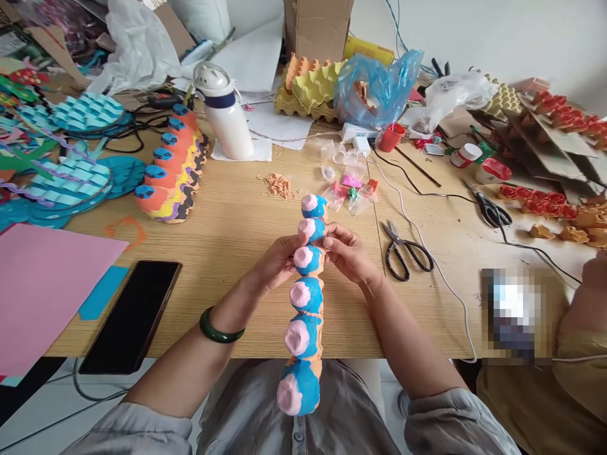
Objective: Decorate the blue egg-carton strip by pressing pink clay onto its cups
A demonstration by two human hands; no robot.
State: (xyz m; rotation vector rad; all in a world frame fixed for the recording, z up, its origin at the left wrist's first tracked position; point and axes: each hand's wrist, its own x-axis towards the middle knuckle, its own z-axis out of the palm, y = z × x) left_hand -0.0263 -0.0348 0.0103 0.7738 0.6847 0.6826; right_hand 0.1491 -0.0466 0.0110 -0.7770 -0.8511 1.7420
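An egg-carton strip point(309, 296), a row of several bumps covered in blue with pink caps and orange along the right side, stretches from the table towards my body. My left hand point(279, 264) grips its left side near the far end, the thumb by the second bump. From the right, my right hand point(349, 254) pinches the edge at about the same height; part of its fingers is hidden behind the strip. Beyond the strip's far end lies a heap of orange crumbs point(279, 185). Black-handled scissors point(403, 248) rest to the right of my right hand.
A white bottle point(230, 126) and an orange painted egg-carton piece point(175, 170) stand at the left. A phone point(133, 316) lies near the front edge. Cables, small clay packets point(351, 189) and a red cup point(391, 137) sit further back. Another person's arm point(585, 303) is at right.
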